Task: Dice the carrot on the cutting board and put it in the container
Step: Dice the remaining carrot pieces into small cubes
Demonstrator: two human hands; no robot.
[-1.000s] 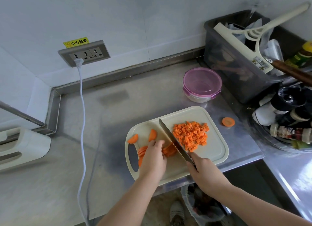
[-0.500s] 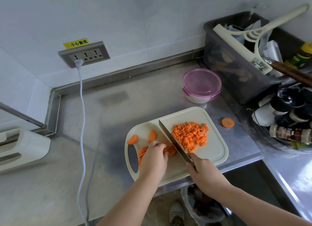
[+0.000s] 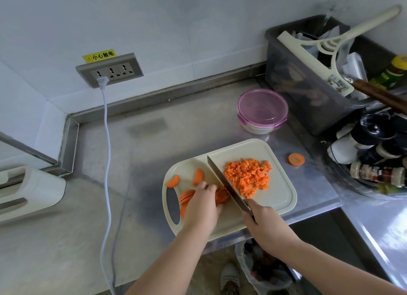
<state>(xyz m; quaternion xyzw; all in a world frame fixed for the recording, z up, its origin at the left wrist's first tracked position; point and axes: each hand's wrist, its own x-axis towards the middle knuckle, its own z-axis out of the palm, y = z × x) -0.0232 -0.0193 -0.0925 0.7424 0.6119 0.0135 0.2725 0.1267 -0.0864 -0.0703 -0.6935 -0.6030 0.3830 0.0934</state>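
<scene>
My left hand (image 3: 203,203) lies curled over a fanned stack of carrot slices (image 3: 187,196) on the cutting board (image 3: 242,149), its fingertips holding them down. I can't count the slices, as my hand hides most of them. My right hand (image 3: 263,219) is wrapped round the handle of the one knife (image 3: 226,182), whose blade points away from me and meets the slices just right of my left fingers. Right of the blade, beyond my right hand, sits one heap of diced carrot (image 3: 247,176). Two loose half-moon pieces (image 3: 198,176) lie just beyond my left hand. One round slice (image 3: 296,159) lies off the board on the worktop (image 3: 154,140), further right than my right hand. One container (image 3: 262,107), its pink lid on, stands beyond the board, well past both hands
</scene>
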